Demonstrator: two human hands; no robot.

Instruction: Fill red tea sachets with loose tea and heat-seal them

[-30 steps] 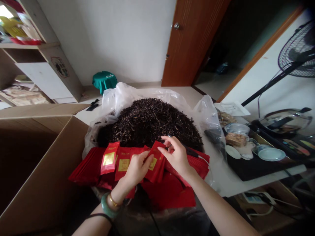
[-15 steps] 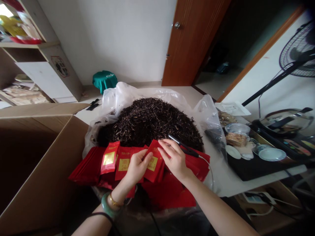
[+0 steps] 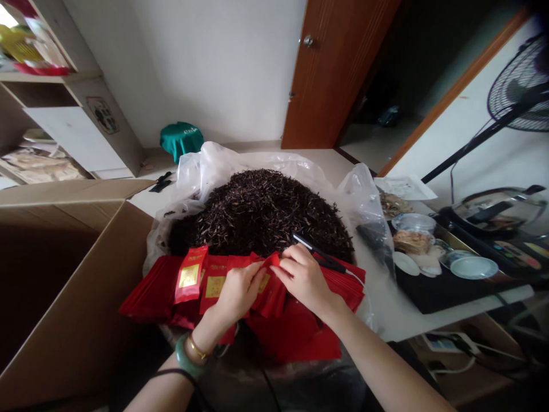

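Note:
Between my two hands is a small red packet (image 3: 271,262), its top edge pinched from both sides. My left hand (image 3: 240,288), with a jade bangle at the wrist, has thumb and fingers closed on its left side. My right hand (image 3: 303,278) closes on the top right corner. Below and around lie several red packets (image 3: 214,283) with gold labels, in rows. One filled-looking packet (image 3: 189,276) rests on top at the left. A black handheld sealer-like tool (image 3: 319,253) with a white cable lies just beyond my right hand. Behind is a heap of dark dried tea leaves (image 3: 270,209).
Clear plastic sheeting (image 3: 364,194) surrounds the heap on the table. A large open cardboard box (image 3: 98,274) stands at the left. On the right are a black tray with dishes (image 3: 474,268), a glass-lidded cooker (image 3: 497,212) and a fan (image 3: 521,86).
My right fingers have come down and closed on the packet's top corner. The packet's upper part now bends between both hands; before, it stood flatter with its label showing.

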